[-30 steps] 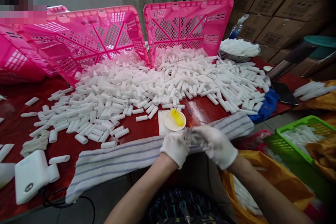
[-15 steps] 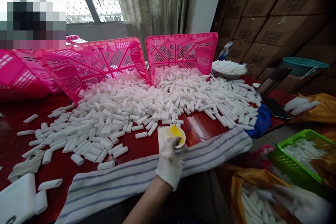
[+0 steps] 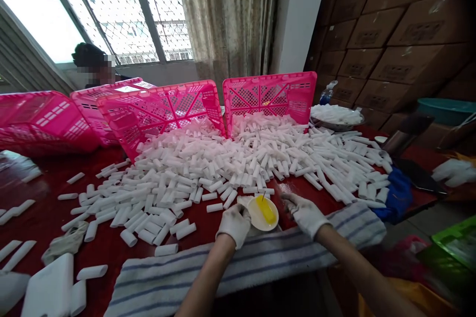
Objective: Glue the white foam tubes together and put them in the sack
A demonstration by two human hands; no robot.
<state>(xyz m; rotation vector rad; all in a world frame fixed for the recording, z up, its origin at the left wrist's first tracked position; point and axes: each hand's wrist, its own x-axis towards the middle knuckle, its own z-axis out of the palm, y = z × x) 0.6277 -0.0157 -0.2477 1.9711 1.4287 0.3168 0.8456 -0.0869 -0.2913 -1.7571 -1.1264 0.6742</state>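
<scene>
A small white bowl [image 3: 256, 214] stands near the front edge of the table, with a yellow piece [image 3: 266, 209] inside and a thin pin-like stick poking up from it. My left hand [image 3: 235, 223], in a white glove with darkened fingertips, has its fingers curled at the bowl's left rim. To the right of the bowl, my gloved right hand [image 3: 305, 214] hovers over the towel's edge, fingers stretched and apart. Nothing shows in it. Behind both hands spreads a big heap of short white tubes [image 3: 208, 168].
Pink baskets [image 3: 269, 77] lie tipped behind the heap. A striped towel [image 3: 174, 277] runs along the front edge. Loose tubes and a white box-like object [image 3: 50, 287] are at left. A blue cloth [image 3: 397, 195] and green basket [image 3: 455, 237] are at right. Another person [image 3: 89, 62] is behind the baskets.
My right hand has come from the bag of tubes at the lower right to beside the bowl. My left hand has shifted from the bowl's front to its left side. The view has turned.
</scene>
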